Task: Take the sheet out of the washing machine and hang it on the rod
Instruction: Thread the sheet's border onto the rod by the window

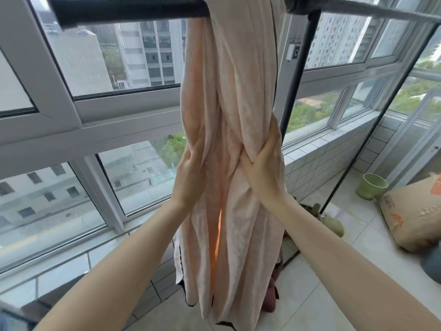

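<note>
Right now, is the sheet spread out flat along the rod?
No, the sheet hangs bunched in one narrow column over the rod, with both hands gripping its folds.

High-rise home balcony: tiled floor (358, 295), windows (124, 58), drying rod (128, 8).

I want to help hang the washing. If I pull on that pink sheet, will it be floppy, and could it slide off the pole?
Probably very floppy: the sheet hangs from the rod in long soft folds and bunches where the left hand and right hand squeeze it. It might slide, since it is only draped over the smooth rod with no pegs showing.
</note>
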The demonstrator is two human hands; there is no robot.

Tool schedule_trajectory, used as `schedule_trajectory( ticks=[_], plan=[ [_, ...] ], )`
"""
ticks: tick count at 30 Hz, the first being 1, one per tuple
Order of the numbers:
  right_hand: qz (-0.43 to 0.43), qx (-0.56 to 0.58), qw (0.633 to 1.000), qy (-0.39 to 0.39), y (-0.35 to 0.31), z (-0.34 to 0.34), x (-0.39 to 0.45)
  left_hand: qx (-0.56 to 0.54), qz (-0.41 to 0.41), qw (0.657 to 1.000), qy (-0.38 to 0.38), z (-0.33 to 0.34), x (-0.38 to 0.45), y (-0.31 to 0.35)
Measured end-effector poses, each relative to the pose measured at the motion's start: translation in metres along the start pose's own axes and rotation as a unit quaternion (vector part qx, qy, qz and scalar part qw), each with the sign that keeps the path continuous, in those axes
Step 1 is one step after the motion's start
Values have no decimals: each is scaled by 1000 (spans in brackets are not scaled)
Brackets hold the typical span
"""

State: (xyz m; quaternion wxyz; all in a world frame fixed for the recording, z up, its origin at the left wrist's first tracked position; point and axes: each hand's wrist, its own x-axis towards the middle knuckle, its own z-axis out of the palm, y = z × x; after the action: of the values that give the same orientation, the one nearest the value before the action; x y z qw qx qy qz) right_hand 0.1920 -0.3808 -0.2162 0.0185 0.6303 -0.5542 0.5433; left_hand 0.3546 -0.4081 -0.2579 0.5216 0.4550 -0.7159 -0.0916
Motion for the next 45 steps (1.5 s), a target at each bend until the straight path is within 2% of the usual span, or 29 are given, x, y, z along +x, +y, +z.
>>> schedule_trajectory(
  ticks=[5,7,13,18,23,28,32,37,39,45],
  plan=[
    [99,34,990,-93,4,14,-42,-4,14,1000,8,-3,-4,-4],
    [124,41,986,-105,8,17,-47,3,12,1000,9,-6,-5,-6],
    [75,92,992,-42,11,8,-27,29,2,1000,2,-8,-18,-16],
    [21,101,995,-2,-7,5,-8,45,-59,997,-24,11,-45,-28],
    [16,117,993,-4,-19,2,-13,35,-50,997,-50,11,-58,-19],
    [62,94,991,-72,2,-2,-41,-48,-64,997,8,-15,-43,2],
    [93,108,984,-108,11,4,-60,-72,-34,995,59,-26,5,22],
    [82,140,983,-87,15,-2,-59,37,34,999,17,-22,7,19],
    [64,119,989,-66,17,-9,-49,27,50,998,15,-19,-6,16],
    [17,55,998,19,4,-30,-6,61,6,997,-40,-10,-34,-3]
  ],
)
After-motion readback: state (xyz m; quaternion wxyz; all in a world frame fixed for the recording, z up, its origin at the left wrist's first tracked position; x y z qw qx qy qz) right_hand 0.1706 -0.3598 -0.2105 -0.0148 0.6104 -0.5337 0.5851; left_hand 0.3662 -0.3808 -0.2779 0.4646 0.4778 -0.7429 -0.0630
